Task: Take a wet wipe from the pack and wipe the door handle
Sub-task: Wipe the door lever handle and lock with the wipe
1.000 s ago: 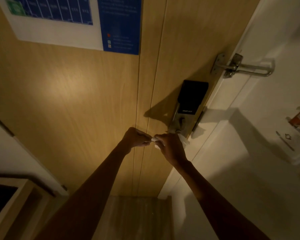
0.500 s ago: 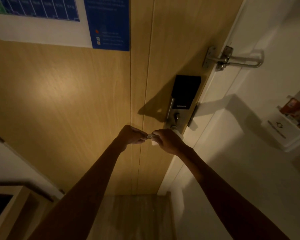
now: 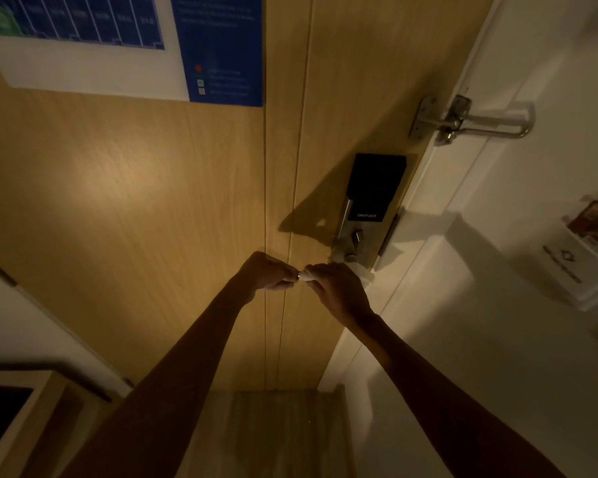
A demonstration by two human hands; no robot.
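Note:
The metal door handle (image 3: 301, 277) sticks out left from the lock plate (image 3: 347, 248) on the wooden door (image 3: 152, 201); only its tip shows between my hands. My right hand (image 3: 337, 288) is wrapped over the lever with a white wet wipe (image 3: 364, 272) whose edge peeks out on its far side. My left hand (image 3: 268, 272) pinches the lever's free end with closed fingers. The wipe pack is not in view.
A black smart-lock panel (image 3: 375, 186) sits above the handle. A metal swing-bar door guard (image 3: 470, 120) spans door and white frame. A blue-and-white notice (image 3: 218, 46) hangs on the door. A wall card holder (image 3: 580, 257) is right, a wooden cabinet (image 3: 21, 419) lower left.
Both hands stay on the handle, with only small shifts of the right hand along the lever. My head has tilted a little, so the door sits slightly differently in view.

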